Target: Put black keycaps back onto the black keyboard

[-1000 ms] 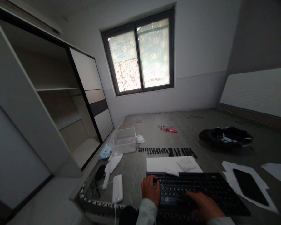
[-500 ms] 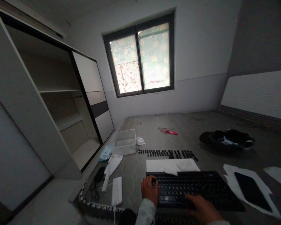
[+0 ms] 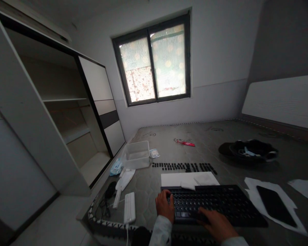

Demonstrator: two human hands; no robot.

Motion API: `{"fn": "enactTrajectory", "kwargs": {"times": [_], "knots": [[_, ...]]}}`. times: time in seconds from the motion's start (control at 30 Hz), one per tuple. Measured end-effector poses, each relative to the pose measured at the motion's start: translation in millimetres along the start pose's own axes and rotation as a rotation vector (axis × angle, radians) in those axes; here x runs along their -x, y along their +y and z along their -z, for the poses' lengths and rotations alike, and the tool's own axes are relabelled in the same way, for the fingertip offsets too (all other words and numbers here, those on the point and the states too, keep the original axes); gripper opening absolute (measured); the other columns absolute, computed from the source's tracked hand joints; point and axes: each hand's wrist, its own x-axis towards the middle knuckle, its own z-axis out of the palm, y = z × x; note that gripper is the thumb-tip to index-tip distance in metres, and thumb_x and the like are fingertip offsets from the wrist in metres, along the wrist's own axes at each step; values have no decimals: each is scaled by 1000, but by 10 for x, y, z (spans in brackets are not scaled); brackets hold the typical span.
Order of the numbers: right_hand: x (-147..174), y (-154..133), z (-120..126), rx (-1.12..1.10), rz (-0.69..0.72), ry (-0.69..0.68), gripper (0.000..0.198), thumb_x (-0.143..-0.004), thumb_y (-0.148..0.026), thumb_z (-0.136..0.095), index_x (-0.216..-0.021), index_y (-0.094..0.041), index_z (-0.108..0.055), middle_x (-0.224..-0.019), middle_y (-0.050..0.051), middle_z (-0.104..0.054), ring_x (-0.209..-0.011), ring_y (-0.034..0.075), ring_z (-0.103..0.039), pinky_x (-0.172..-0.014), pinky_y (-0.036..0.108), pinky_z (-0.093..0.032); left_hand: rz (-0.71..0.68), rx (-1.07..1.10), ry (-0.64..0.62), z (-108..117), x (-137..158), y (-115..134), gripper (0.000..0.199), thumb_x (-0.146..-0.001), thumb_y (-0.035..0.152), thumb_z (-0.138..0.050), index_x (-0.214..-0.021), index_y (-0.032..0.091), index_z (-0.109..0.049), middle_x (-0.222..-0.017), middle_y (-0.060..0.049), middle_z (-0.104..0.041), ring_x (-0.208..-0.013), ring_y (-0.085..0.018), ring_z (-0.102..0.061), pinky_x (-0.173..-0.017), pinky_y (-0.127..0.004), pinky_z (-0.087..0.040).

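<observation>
A black keyboard (image 3: pixel 237 205) lies on the grey quilted mattress (image 3: pixel 146 205), its key area bare of many caps. My left hand (image 3: pixel 165 205) is closed round the keyboard's left end, thumb on the near side of its top. Over the keyboard's front edge is my right hand (image 3: pixel 215 222), fingers pinched together and pointing left. Something dark shows by its fingertips, but I cannot make out what it is. Behind the keyboard, loose black keycaps (image 3: pixel 178 166) stand in rows. A white sheet with crumpled tissue (image 3: pixel 205 180) lies between them and the keyboard.
A clear plastic box (image 3: pixel 137 157) stands at the back left, near a blue packet (image 3: pixel 116 167). A white power strip (image 3: pixel 129 207) and a mouse (image 3: pixel 110 189) with its cable lie left. To the right are a phone (image 3: pixel 276 205) on tissue and a dark cap (image 3: pixel 248 150).
My right hand has shifted slightly left and up along the keyboard's front edge. My left hand keeps its grip on the keyboard's left end. The view has tilted very slightly.
</observation>
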Motion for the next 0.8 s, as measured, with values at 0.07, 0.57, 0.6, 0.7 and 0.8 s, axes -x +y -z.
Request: {"fn": "enactTrajectory", "kwargs": {"times": [0.07, 0.57, 0.6, 0.7, 0.8], "knots": [[3, 21, -34, 23, 5, 15, 34, -78, -19, -66, -109, -32, -71, -101, 2, -76, -91, 24, -71, -81, 31, -54, -6, 5, -1, -1, 2, -3, 13, -89, 22, -49, -91, 23, -62, -93, -4, -69, -94, -22, -62, -86, -36, -42], [-11, 53, -137, 94, 18, -22, 37, -80, -15, -64, -114, -29, -70, -105, 4, -75, -94, 24, -71, -83, 31, -54, 17, -7, -110, 11, -2, -38, 31, -88, 14, -47, -114, 22, -62, -115, -7, -64, -112, -20, -56, -98, -34, -38], [-12, 60, -144, 99, 19, -32, 37, -81, -15, -63, -113, -30, -70, -106, 4, -75, -95, 24, -70, -83, 31, -54, 17, -5, -110, 11, -4, -41, 32, -88, 13, -47, -115, 22, -62, -116, -6, -64, -113, -20, -56, -98, -34, -38], [-12, 92, -164, 105, 9, -53, 36, -82, -16, -62, -115, -30, -69, -104, 3, -75, -96, 24, -70, -85, 32, -54, 12, 7, -109, 3, -10, -57, 34, -89, 13, -45, -115, 24, -65, -114, -6, -64, -112, -20, -57, -98, -35, -39], [-7, 122, -170, 78, 0, -50, 40, -82, -17, -62, -119, -29, -67, -106, 4, -75, -98, 24, -69, -88, 33, -53, 10, 42, -94, -12, -13, -77, 30, -90, 16, -46, -110, 24, -67, -111, -6, -65, -109, -21, -58, -96, -37, -41]]}}
